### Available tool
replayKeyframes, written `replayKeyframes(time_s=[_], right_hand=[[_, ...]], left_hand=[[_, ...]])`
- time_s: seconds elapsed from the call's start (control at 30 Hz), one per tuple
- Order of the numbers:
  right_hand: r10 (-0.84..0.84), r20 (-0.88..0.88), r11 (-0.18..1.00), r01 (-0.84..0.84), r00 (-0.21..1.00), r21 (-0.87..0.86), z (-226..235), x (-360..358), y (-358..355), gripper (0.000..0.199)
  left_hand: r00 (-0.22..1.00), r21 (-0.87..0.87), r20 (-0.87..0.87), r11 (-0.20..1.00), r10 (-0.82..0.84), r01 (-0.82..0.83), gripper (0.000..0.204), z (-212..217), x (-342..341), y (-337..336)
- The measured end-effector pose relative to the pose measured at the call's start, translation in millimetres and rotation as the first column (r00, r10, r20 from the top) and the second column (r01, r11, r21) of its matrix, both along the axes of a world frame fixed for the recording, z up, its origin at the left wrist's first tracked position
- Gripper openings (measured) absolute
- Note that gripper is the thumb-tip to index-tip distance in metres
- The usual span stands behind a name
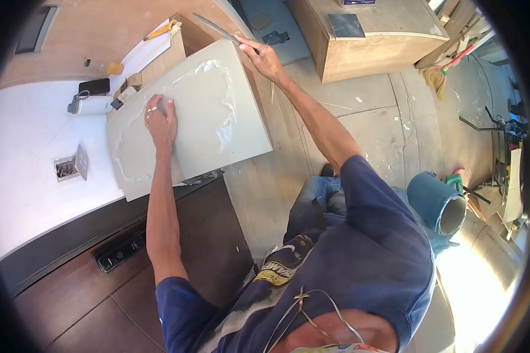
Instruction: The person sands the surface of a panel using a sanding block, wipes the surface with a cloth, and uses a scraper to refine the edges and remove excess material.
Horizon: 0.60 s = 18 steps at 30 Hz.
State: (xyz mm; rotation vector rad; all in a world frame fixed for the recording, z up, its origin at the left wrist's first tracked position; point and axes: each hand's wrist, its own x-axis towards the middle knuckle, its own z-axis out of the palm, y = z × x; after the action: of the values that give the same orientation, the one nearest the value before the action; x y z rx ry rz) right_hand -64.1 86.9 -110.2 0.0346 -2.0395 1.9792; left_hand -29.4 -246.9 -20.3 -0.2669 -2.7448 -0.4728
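A pale grey-green panel lies in front of me at the upper left, with an irregular ring of whitish residue on its face. My left hand rests on the panel's left part, fingers stretched and thumb apart, holding nothing I can see. Past the panel's far right corner, my right hand is closed round one end of a long, narrow grey file. The file points away to the upper left, beside the panel's far edge. Its gripped end is hidden in my fingers.
Left of the panel are a white bottle, a dark phone and an open wall socket box. A yellow utility knife lies beyond. A wooden box stands far right, a broom beyond it, a blue drum nearer.
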Motion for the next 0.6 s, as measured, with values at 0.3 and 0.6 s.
replayKeyframes(time_s=[0.3,0.6], right_hand=[[0.053,0.066,0.987,-0.063,0.996,0.15,8.3,9.5,5.6,0.036],[0.064,-0.021,0.998,-0.064,0.998,0.016,1.0,29.6,-7.0,0.035]], left_hand=[[0.999,-0.015,-0.002,0.999,0.032,-0.032,0.041,0.3,3.3,-7.7],[1.0,-0.008,-0.026,1.0,-0.007,0.007,0.04,-2.5,3.9,-14.1]])
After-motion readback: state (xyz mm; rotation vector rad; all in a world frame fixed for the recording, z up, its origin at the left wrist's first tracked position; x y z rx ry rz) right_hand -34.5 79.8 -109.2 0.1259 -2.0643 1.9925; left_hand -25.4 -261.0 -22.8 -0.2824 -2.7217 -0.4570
